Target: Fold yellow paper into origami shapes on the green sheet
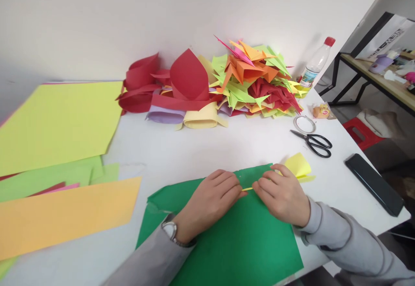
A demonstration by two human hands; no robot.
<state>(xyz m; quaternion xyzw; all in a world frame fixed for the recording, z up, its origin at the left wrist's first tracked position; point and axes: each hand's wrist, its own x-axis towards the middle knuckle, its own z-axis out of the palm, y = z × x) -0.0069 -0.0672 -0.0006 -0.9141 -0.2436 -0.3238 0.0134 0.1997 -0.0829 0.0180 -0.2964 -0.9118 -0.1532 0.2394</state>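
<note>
My left hand and my right hand are close together above a green sheet on the white table. Between their fingertips shows a thin edge of yellow paper, which both hands pinch. The fingers cover the rest of it. Just behind my right hand stands a curled piece of yellow paper; whether it joins the pinched edge is hidden. My left wrist wears a watch.
Black scissors, a tape roll, a wrapped snack and a phone lie at the right. Folded paper shapes and a bottle line the wall. Yellow sheets and an orange strip are left.
</note>
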